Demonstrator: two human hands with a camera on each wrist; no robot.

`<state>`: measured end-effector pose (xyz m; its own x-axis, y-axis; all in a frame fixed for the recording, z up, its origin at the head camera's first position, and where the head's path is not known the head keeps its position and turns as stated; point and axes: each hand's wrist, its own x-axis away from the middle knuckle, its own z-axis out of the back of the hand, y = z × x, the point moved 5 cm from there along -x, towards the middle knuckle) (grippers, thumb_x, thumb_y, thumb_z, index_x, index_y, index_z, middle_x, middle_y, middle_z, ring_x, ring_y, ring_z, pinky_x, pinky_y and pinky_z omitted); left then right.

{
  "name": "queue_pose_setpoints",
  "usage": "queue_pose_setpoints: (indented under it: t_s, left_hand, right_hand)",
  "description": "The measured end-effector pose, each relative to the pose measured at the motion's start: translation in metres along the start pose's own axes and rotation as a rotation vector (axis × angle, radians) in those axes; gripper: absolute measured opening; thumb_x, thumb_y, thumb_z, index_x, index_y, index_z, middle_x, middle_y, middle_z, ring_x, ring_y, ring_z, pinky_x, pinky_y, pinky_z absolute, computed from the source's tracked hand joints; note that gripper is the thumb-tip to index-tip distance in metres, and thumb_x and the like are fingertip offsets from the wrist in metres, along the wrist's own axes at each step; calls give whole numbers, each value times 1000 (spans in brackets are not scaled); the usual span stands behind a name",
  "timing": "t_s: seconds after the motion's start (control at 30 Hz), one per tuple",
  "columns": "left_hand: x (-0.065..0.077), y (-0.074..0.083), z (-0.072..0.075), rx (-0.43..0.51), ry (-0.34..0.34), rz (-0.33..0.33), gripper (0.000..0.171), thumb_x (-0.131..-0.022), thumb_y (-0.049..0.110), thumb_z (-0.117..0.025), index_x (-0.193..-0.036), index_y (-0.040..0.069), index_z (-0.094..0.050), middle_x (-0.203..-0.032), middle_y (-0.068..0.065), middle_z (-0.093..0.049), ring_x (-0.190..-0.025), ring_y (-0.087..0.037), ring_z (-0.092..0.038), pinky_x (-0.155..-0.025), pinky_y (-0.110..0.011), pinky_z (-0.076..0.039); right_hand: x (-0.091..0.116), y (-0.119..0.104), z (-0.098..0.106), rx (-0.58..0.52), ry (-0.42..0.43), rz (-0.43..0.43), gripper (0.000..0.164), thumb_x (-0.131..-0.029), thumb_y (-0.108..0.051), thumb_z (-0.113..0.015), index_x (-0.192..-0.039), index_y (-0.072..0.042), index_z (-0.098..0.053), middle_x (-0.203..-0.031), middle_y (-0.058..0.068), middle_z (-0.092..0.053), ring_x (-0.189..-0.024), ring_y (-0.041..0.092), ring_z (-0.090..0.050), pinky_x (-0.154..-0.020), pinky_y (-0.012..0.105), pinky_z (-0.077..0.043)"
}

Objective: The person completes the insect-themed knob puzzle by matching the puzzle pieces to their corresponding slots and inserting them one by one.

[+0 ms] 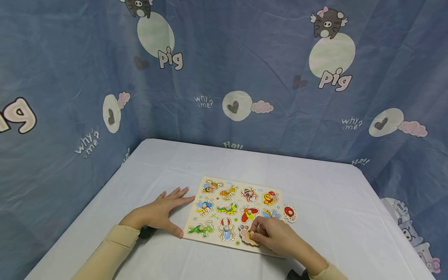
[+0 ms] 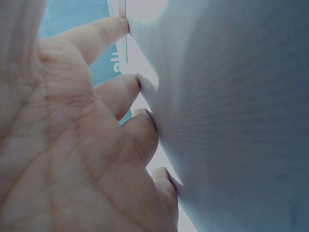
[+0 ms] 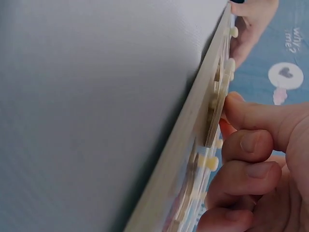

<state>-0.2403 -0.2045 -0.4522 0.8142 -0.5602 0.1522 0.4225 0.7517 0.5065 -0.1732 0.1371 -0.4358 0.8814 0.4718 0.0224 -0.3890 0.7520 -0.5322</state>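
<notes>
My right hand [image 1: 278,235] pinches a wooden puzzle piece [image 1: 247,238] with a wavy edge and a pinkish print, thumb and forefinger at its middle. In the right wrist view this puzzle piece [image 3: 218,113] stands slightly proud of the board's face, over the front row. The puzzle board [image 1: 214,208] lies flat on the table, bearing several knobbed insect pieces, among them a green grasshopper [image 1: 201,229] and a blue beetle [image 1: 226,229]. My left hand [image 1: 162,210] is spread on the table at the board's left side, its thumb tip at the near left corner.
A red ladybird piece [image 1: 289,214] lies on the table just off the board's right edge. White cloth covers the table [image 1: 175,163]. Blue printed curtains [image 1: 210,70] hang behind and at the sides.
</notes>
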Motion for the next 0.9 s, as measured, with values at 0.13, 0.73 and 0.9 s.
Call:
queue_pose_setpoints:
  t_s: [0.13,0.73,0.9]
  left_hand:
    - [-1,-1,0,-1,2,8,117,-57,67,-87,-156,31,-37,-170,-9,-13,-157,-40,-4,-118,-73,1]
    - [-1,-2,-1,0,1,15,117,-57,67,-87,-156,30,-37,-170,-8,-13,-157,-40,-4,-118,-72,1]
    - [-1,-1,0,2,-3,9,117,-57,67,-87,-156,30,-37,-170,-8,-13,-157,-40,-3,-118,-72,1]
  right_hand:
    - [1,-3,-2,8,8,26,12,-94,-35,-69,-88,-28,-61,-55,-18,-42,-50,-5,-37,-48,17,-29]
    - [-2,-2,-2,38,20,-15,13,-94,-38,-70,-88,-28,-62,-56,-17,-43,-51,-3,-37,-48,18,-29]
    - [-3,-4,-1,42,20,-11,13,-94,-37,-70,-88,-29,-62,-55,-17,-44,-50,-2,-37,-52,20,-31]
